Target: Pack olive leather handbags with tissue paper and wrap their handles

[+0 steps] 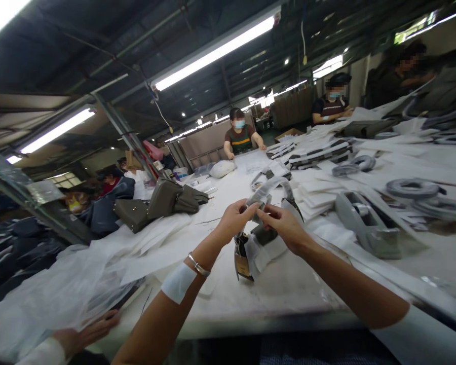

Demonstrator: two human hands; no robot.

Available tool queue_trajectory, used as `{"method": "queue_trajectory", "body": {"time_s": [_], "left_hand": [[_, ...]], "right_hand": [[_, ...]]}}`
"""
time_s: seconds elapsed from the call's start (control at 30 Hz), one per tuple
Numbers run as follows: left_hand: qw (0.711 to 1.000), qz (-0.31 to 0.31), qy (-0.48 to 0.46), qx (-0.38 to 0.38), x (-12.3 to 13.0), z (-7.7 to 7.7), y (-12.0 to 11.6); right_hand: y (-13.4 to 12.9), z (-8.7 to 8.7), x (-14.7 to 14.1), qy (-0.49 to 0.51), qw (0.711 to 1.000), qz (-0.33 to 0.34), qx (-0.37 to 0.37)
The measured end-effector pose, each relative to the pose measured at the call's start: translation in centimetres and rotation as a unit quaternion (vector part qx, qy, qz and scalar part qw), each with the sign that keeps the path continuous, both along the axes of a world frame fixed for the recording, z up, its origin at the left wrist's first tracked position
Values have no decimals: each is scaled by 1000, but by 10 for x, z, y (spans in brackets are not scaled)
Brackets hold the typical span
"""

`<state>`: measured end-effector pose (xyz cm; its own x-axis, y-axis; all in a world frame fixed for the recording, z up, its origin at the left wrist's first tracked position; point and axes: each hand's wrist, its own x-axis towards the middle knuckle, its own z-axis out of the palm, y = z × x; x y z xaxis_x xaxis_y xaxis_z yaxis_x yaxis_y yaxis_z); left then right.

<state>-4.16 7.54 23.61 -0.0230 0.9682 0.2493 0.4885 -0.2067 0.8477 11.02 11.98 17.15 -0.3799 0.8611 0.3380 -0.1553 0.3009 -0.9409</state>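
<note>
In front of me on the white table stands a small dark bag (266, 234) with white paper around its body. Its arched handle (275, 183) is covered in pale, translucent wrapping. My left hand (233, 220) pinches the wrapped handle on its left side. From the other side, my right hand (283, 223) closes thumb and fingers on the same wrapping, the fingertips of both hands almost touching. A brown tag (242, 264) hangs at the bag's left end. The exact edge of wrapping between my fingers is too small to make out.
A grey tape dispenser (367, 223) sits to the right, near rolled grey straps (412, 188). Dark grey bags (163, 200) and thin white sheets (95, 268) lie left. A co-worker's hand (99, 327) is at lower left. Another person (240, 134) works across the table (220, 195).
</note>
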Motion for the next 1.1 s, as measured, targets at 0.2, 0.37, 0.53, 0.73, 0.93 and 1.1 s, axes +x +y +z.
{"method": "queue_trajectory", "body": {"time_s": [0.2,0.37,0.53,0.73,0.93,1.1], "left_hand": [[997,17,61,45,7,10,-4],[995,25,89,37,6,12,-5],[997,12,75,18,11,14,-7],[1000,0,25,-16,18,16,-8],[996,-51,-48,-55,16,17,-3],[996,-27,-85,-28,19,8,0]], "right_hand": [[-1,1,-7,3,998,-59,29],[-4,2,-7,-39,987,-114,104],[-11,9,-2,1,994,-69,82],[-6,2,1,58,990,-118,41],[-2,-5,-2,118,990,-79,12],[-4,1,2,81,994,-64,23]]}}
